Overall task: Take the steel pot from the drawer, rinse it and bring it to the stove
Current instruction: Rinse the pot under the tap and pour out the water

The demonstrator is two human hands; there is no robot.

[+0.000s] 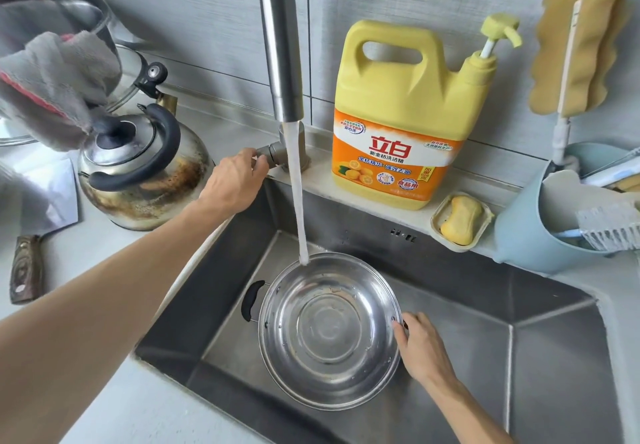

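The steel pot (329, 331) sits in the steel sink (467, 291), tilted a little, its black left handle showing. My right hand (420, 346) grips the pot's right handle at the rim. My left hand (237, 178) is closed on the tap's side lever (272, 154) at the base of the tall faucet (282, 48). Water (298, 194) streams from the spout and lands on the pot's far rim. The pot's inside is shiny with a few drops.
A scorched kettle (145, 170) stands left of the tap, a grey cloth (52, 87) above it. A cleaver handle (26, 268) lies at far left. Yellow detergent jug (408, 114), soap dish (460, 220) and blue utensil holder (540, 232) line the sink's back ledge.
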